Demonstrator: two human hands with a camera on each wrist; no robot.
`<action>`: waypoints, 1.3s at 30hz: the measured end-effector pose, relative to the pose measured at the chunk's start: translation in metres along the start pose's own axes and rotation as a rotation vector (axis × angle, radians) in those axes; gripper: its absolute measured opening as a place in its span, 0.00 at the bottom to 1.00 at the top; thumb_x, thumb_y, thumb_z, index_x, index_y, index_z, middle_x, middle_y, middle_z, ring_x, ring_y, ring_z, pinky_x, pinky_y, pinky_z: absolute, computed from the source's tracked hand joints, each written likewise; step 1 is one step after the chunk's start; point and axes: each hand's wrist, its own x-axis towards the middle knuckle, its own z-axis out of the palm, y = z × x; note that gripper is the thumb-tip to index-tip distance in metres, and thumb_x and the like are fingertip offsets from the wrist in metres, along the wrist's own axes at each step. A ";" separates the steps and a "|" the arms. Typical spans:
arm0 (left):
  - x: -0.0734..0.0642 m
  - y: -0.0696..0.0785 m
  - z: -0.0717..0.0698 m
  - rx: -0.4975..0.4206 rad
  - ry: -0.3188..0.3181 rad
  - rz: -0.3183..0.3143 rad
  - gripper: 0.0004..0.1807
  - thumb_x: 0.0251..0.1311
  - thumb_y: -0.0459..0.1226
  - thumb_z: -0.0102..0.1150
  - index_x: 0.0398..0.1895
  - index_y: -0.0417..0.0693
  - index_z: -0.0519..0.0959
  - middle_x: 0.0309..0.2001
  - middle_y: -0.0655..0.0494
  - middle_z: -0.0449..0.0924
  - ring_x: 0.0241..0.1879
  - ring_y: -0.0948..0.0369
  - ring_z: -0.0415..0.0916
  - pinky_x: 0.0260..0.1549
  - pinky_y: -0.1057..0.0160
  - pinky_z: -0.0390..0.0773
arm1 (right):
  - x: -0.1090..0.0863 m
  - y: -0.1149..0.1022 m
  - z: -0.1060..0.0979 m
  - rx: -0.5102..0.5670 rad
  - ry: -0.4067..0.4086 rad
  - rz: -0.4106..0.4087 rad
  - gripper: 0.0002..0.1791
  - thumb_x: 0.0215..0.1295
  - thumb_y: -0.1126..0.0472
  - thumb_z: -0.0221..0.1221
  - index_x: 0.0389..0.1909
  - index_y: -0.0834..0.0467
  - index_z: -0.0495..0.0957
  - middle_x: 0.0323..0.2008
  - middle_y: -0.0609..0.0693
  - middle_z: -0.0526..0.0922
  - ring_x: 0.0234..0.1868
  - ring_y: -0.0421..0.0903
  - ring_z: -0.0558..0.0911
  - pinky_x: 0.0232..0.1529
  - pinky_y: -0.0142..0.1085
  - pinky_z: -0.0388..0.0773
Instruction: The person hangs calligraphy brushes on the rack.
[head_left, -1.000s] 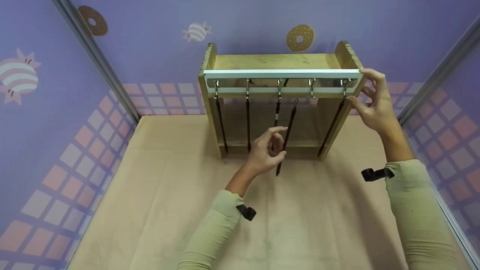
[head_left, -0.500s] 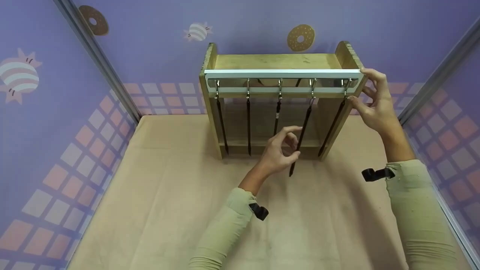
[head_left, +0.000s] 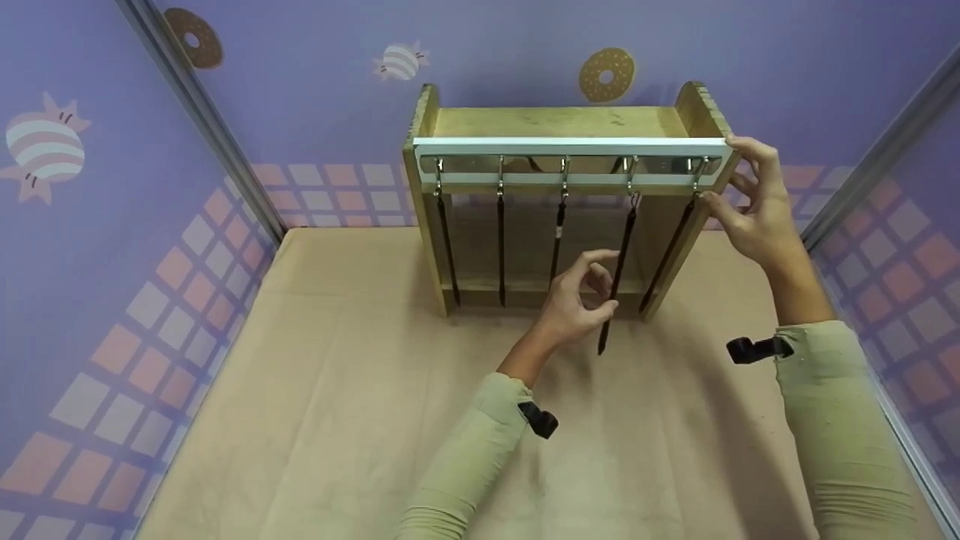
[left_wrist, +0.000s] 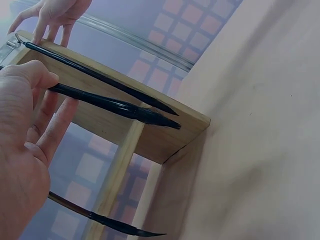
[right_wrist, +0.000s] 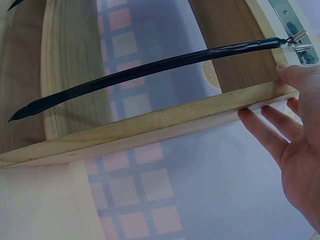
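Note:
In the head view my left hand (head_left: 581, 300) pinches a dark calligraphy brush (head_left: 626, 232) between thumb and fingers. It slants with its tip down, and its top loop is right at the fourth hook (head_left: 632, 174) of the white hook rail (head_left: 525, 144). The left wrist view has the same brush (left_wrist: 107, 102) in my fingers, bristles pointing away from the hand. My right hand (head_left: 761, 202) grips the upper right side of the wooden rack (head_left: 555, 120). The right wrist view shows its thumb on the front edge of the side panel (right_wrist: 165, 117), other fingers on the outer face.
Other brushes hang from the remaining hooks: a far-left one (head_left: 448, 251), a second (head_left: 501, 251), a third (head_left: 559, 217) and a far-right one (head_left: 670, 251). The rack stands on a pale cloth-covered table (head_left: 337, 375) against patterned purple walls (head_left: 315, 75).
My left hand has carried the brush rightward from between the third and fourth hooks to the fourth hook. My right hand keeps its grip on the rack.

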 end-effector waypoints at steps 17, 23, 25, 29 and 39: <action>0.007 -0.008 0.006 -0.056 0.024 0.013 0.36 0.68 0.21 0.67 0.79 0.36 0.68 0.47 0.34 0.80 0.43 0.71 0.79 0.36 0.73 0.84 | -0.001 -0.001 -0.001 -0.024 -0.015 -0.017 0.38 0.73 0.82 0.60 0.80 0.68 0.58 0.78 0.50 0.67 0.70 0.42 0.80 0.51 0.21 0.89; 0.006 -0.012 0.008 -0.064 0.029 -0.031 0.36 0.69 0.23 0.68 0.79 0.38 0.68 0.47 0.35 0.80 0.43 0.73 0.77 0.35 0.75 0.83 | -0.001 -0.001 -0.001 0.032 -0.006 0.047 0.38 0.74 0.82 0.59 0.80 0.65 0.58 0.77 0.48 0.67 0.69 0.40 0.82 0.47 0.22 0.90; 0.006 -0.012 0.008 -0.060 0.033 -0.044 0.36 0.69 0.23 0.68 0.79 0.37 0.68 0.47 0.35 0.81 0.43 0.73 0.77 0.36 0.71 0.86 | -0.001 -0.001 -0.001 0.027 -0.002 0.049 0.38 0.74 0.82 0.60 0.80 0.65 0.58 0.76 0.48 0.67 0.69 0.40 0.82 0.47 0.22 0.90; 0.005 -0.014 0.008 -0.054 0.044 -0.054 0.36 0.69 0.23 0.68 0.79 0.36 0.68 0.47 0.36 0.81 0.44 0.72 0.77 0.37 0.58 0.91 | 0.000 0.000 -0.002 0.010 -0.004 0.031 0.38 0.74 0.81 0.60 0.80 0.66 0.58 0.76 0.48 0.68 0.68 0.41 0.82 0.48 0.22 0.89; 0.002 -0.018 0.012 -0.033 0.054 -0.076 0.33 0.70 0.22 0.65 0.78 0.40 0.71 0.49 0.36 0.81 0.46 0.61 0.82 0.41 0.58 0.91 | 0.001 0.000 0.000 0.005 -0.008 0.007 0.38 0.73 0.83 0.60 0.79 0.68 0.58 0.76 0.48 0.68 0.68 0.41 0.82 0.48 0.22 0.89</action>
